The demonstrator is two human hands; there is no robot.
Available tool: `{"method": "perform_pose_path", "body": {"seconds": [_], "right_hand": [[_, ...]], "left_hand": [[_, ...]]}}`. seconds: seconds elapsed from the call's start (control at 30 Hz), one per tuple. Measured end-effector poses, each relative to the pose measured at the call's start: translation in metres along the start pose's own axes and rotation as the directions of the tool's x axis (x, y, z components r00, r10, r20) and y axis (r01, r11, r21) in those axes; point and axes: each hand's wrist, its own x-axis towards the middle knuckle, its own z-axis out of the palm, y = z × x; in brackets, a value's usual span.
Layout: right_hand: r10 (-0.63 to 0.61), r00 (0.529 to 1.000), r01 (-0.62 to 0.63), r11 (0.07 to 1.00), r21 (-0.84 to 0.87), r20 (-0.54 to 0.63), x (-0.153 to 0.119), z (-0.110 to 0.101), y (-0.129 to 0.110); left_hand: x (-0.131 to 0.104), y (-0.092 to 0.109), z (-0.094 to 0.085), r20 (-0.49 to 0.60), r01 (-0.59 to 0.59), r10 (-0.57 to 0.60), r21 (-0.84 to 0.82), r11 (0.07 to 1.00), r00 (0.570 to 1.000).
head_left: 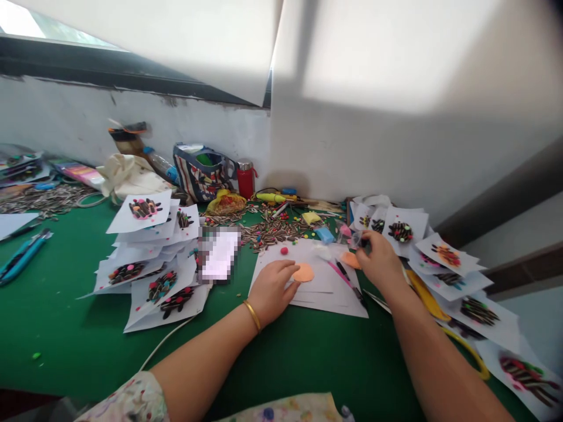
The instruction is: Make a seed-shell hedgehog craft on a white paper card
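From where I stand, I can't make out what is at the right hand's [382, 259] fingertips: something clear and dark, small, partly covered by the fingers. They bend close together there, but I can't tell whether they pinch it. A pixelated patch [220, 256] masks something beside the left stack [141, 225], and the lowest sheet [525, 375] on the right is cut off by the edge of view.

The orange disc [304, 272] lies on the white paper [308, 299], just beyond the left hand's [271, 290] fingertips, its near-left edge at them; thumb and fingers are parted and curved. A second orange piece [350, 260] sits just left of the right hand, partly hidden by it. Seeds [272, 234] litter the green desk [329, 357] behind.
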Motion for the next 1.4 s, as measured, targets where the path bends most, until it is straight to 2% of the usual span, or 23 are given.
{"method": "perform_pose_path", "body": {"seconds": [0.07, 0.13, 0.23, 0.3, 0.43, 0.57, 0.67, 0.77, 0.87, 1.0, 1.2, 1.4], "right_hand": [[-0.073, 0.988, 0.051, 0.987, 0.153, 0.137, -0.012, -0.004, -0.032], [-0.249, 0.936, 0.172, 0.939, 0.297, 0.247, -0.025, -0.005, -0.063], [-0.351, 0.895, 0.228, 0.891, 0.393, 0.275, -0.043, 0.001, -0.096], [-0.374, 0.881, 0.224, 0.869, 0.441, 0.290, -0.051, 0.005, -0.104], [-0.372, 0.877, 0.188, 0.849, 0.494, 0.305, -0.060, 0.010, -0.100], [-0.374, 0.858, 0.168, 0.852, 0.496, 0.352, -0.063, 0.011, -0.094], [-0.375, 0.860, 0.179, 0.857, 0.483, 0.347, -0.063, 0.010, -0.092], [-0.371, 0.868, 0.191, 0.862, 0.469, 0.329, -0.060, 0.009, -0.089], [-0.360, 0.876, 0.187, 0.867, 0.461, 0.321, -0.059, 0.009, -0.086], [-0.354, 0.875, 0.182, 0.872, 0.455, 0.329, -0.059, 0.009, -0.086], [-0.340, 0.881, 0.168, 0.874, 0.455, 0.328, -0.058, 0.008, -0.086], [-0.341, 0.875, 0.160, 0.873, 0.460, 0.344, -0.058, 0.011, -0.084]], "left_hand": [[0.000, 0.003, 0.001, -0.044, 0.016, -0.020, -0.078, 0.997, 0.999], [-0.001, 0.005, 0.001, -0.080, 0.023, -0.037, -0.172, 0.985, 0.996], [0.000, 0.008, 0.001, -0.124, 0.020, -0.058, -0.289, 0.957, 0.991], [0.001, 0.008, 0.001, -0.125, 0.024, -0.069, -0.334, 0.942, 0.990], [0.002, 0.010, 0.002, -0.086, 0.052, -0.089, -0.359, 0.932, 0.992], [0.001, 0.013, 0.000, -0.055, 0.085, -0.107, -0.300, 0.950, 0.993], [0.004, 0.009, -0.008, -0.086, 0.062, -0.074, -0.138, 0.989, 0.994], [0.011, -0.006, -0.021, -0.148, 0.069, -0.053, 0.107, 0.992, 0.988], [0.020, -0.028, -0.034, -0.184, 0.193, -0.143, 0.292, 0.937, 0.973], [0.025, -0.045, -0.041, -0.199, 0.336, -0.278, 0.391, 0.857, 0.940], [0.020, -0.030, -0.043, -0.104, 0.426, -0.431, 0.475, 0.770, 0.896], [0.016, -0.018, -0.047, -0.055, 0.430, -0.473, 0.518, 0.740, 0.880]]}}
